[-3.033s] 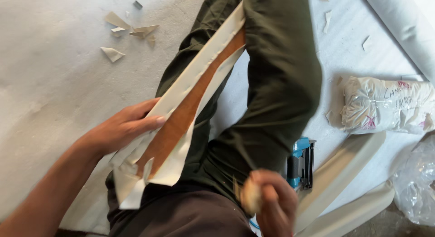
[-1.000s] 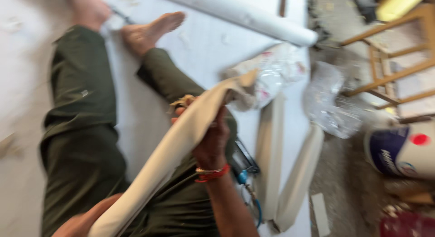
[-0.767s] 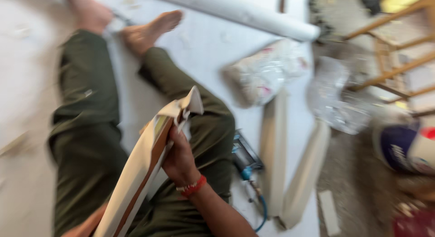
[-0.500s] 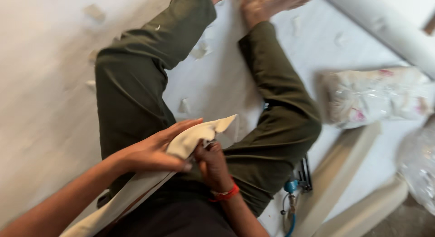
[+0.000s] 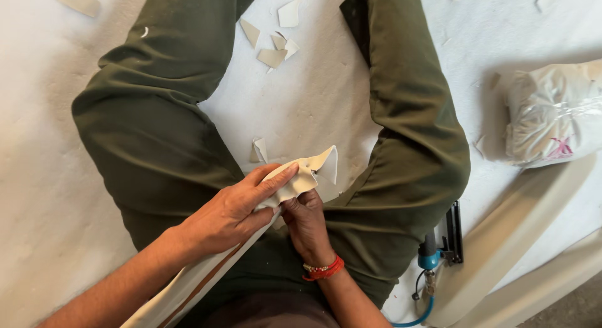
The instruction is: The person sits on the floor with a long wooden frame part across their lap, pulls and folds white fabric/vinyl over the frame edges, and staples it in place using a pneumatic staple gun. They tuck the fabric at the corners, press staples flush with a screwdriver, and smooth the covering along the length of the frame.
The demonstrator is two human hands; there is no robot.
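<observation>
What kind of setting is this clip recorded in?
Probably an upholstery or furniture workshop floor: cut cream scraps litter the white sheet, an air stapler lies nearby, and both hands work a cream-covered strip.

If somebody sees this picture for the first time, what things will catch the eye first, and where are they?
At the centre, the left hand and the right hand press the end of a long cream-covered strip that runs down to the lower left, between two legs in green trousers. Cream scraps lie on the white sheet at the top. At the right are a plastic-wrapped bundle and, lower, a blue-tipped tool with a hose.
</observation>
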